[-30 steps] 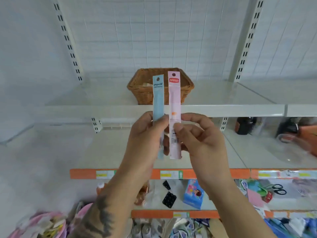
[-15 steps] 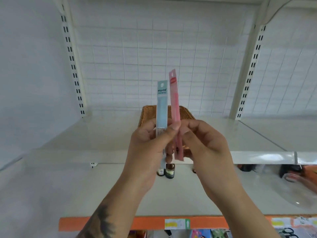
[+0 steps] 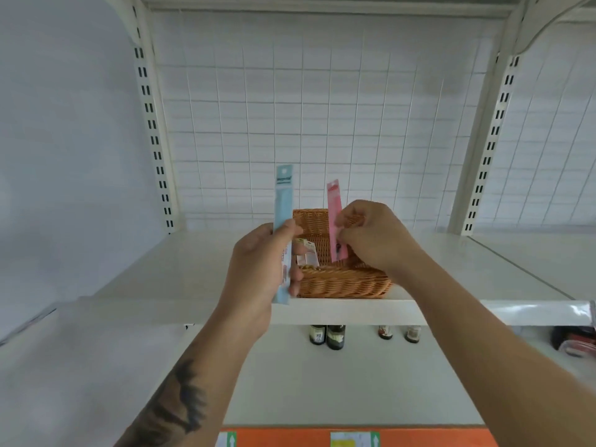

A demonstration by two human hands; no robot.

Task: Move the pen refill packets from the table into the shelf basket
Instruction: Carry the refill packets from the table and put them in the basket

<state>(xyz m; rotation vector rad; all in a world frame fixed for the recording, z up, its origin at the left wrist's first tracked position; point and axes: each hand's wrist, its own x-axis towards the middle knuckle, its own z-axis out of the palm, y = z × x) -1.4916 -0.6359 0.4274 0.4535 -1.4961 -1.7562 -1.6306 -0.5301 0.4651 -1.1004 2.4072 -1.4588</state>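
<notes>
A brown wicker basket (image 3: 342, 283) sits on the white upper shelf (image 3: 180, 285). My left hand (image 3: 261, 269) grips a long light-blue refill packet (image 3: 283, 201) upright, just left of the basket. My right hand (image 3: 374, 237) pinches a pink refill packet (image 3: 335, 214) upright over the basket's opening, its lower end inside the rim. Another small packet (image 3: 308, 256) lies inside the basket, partly hidden by my left fingers.
Small dark bottles (image 3: 325, 336) stand on the shelf below, under the basket. A white grid back panel (image 3: 322, 124) and slotted uprights (image 3: 151, 124) frame the bay. An orange price strip (image 3: 354, 438) runs along the lowest shelf edge in view. Dark items (image 3: 574, 341) sit at the right.
My hands have parted: the right carried the pink packet forward over the basket, while the left kept the blue packet beside it. The view tilted up and moved closer to the shelf.
</notes>
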